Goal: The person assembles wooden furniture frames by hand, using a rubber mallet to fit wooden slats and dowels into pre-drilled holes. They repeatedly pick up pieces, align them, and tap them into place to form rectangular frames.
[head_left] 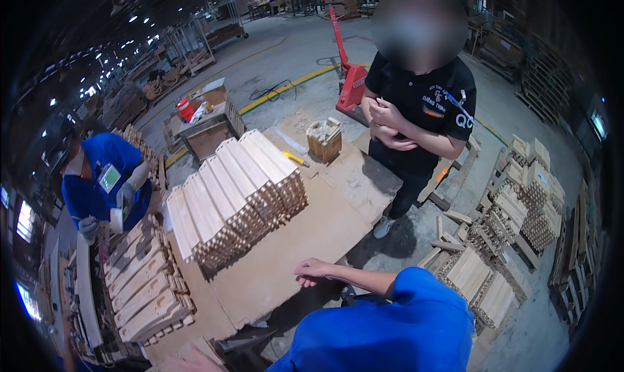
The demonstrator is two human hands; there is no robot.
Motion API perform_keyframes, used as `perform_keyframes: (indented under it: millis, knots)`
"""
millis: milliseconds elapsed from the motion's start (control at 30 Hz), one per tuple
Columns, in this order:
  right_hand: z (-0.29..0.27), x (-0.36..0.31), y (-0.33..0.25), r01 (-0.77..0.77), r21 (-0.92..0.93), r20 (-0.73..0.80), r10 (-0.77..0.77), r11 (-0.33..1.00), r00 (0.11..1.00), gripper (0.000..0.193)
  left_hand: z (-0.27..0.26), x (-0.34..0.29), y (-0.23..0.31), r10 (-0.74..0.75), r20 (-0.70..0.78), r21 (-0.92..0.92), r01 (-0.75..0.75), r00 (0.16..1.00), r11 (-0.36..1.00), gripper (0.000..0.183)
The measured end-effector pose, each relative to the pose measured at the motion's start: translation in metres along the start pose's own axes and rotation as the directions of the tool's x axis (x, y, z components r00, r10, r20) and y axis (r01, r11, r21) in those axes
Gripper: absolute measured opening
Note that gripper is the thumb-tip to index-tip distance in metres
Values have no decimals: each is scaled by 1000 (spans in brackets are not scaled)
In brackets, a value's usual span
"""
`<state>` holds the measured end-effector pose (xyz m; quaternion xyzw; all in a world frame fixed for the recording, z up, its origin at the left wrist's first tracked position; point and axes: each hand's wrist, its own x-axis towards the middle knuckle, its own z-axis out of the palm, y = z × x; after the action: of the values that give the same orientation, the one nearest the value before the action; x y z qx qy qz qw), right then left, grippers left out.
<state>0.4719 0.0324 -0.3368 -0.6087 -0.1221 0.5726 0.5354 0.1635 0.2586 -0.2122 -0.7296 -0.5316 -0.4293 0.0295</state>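
Note:
My right hand (312, 271) hangs over the near edge of a brown board-topped table (312, 232), fingers loosely bent and apart, with nothing seen in it. At the lower edge, my left hand (194, 361) is blurred beside the table's near left corner; its fingers cannot be made out. A large stack of pale wooden slats (231, 199) stands on the table, in several rows side by side. To its left lies a lower stack of shaped wooden pieces (146, 284) with rounded cutouts.
Across the table a person in black (419, 105) stands with hands together. A co-worker in blue (107, 170) with gloves holds a small block at left. A wooden block (324, 141) and a yellow tool (295, 157) lie farther back. Behind are a red pallet jack (350, 79) and, right, stacked wood (510, 209).

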Motion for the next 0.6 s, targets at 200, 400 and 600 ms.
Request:
perform_keyframes:
  millis: [200, 400, 600]
  knots:
    - [-80, 20, 1, -109, 149, -110, 126, 983, 986, 24, 67, 13, 172, 190, 372, -328, -63, 909, 943, 71]
    - [-99, 42, 3, -185, 135, -20, 189, 974, 982, 31, 109, 14, 258, 456, 413, -441, -266, 788, 857, 70]
    - [-108, 50, -2, -238, 188, 26, 237, 953, 971, 38, 168, 18, 299, 584, 425, -537, -327, 691, 778, 78]
